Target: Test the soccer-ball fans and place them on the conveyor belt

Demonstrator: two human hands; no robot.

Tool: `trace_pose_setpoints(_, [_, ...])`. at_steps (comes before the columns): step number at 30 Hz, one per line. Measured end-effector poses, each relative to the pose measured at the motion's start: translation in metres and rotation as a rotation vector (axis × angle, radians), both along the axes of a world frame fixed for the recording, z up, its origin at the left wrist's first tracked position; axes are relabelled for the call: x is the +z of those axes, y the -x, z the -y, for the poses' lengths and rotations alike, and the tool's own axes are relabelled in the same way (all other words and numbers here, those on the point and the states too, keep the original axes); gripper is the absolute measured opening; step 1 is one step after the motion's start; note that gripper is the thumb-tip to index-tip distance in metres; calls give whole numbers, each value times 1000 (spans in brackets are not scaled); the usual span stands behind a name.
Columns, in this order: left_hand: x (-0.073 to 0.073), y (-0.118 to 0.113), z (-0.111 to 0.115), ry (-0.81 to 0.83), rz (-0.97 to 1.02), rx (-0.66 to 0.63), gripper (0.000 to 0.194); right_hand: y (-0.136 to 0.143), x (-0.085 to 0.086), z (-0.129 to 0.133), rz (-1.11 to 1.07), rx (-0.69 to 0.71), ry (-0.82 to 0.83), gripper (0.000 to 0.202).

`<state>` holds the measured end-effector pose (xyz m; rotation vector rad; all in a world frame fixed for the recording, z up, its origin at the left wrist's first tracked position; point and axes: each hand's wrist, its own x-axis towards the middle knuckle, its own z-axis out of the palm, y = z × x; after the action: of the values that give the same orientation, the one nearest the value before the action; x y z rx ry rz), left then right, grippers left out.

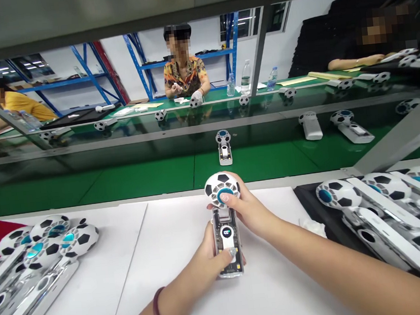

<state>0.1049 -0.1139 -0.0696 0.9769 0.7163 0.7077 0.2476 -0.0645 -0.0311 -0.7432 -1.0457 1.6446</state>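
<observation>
Upright over the white work surface, a handheld fan [225,220] has a soccer-ball head with a blue centre disc and a clear body. Its small round display [226,232] is lit and reads 100. My left hand [212,256] is wrapped round the lower body, thumb lying on the front below the display. Around the head is my right hand [247,204], its thumb on the blue disc and its fingers mostly hidden behind. A similar fan [224,148] lies on the green conveyor just beyond.
Similar fans are piled on the left [40,283] and on a black tray [307,202] at right. More lie along the green belt [152,173]. A metal post [401,139] slants up on the right. Across the line sit several people, one [185,75] facing me.
</observation>
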Motion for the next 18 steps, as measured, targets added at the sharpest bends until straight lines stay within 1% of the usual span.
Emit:
trace_pose_setpoints(3, [2, 2, -1, 16, 21, -10, 65, 0, -4, -1, -21, 65, 9, 61])
trace_pose_setpoints(4, [3, 2, -2, 23, 34, -14, 67, 0, -6, -1, -19, 94, 17, 59])
trace_pose_setpoints(7, [5, 3, -3, 49, 56, -26, 73, 4, -10, 2, -17, 180, 82, 39])
trace_pose_setpoints(9, [5, 3, -2, 47, 54, -35, 76, 8, -11, 5, -53, 210, 149, 36])
trace_pose_setpoints(11, [4, 4, -2, 34, 36, -48, 79, 10, -11, 7, -93, 200, 192, 36])
trace_pose_setpoints(15, [3, 6, -1, 18, 21, -69, 79, 9, -11, 7, -94, 204, 165, 35])
trace_pose_setpoints(18, [4, 7, -2, 19, 53, -69, 74, 3, -13, 4, -47, 287, 144, 34])
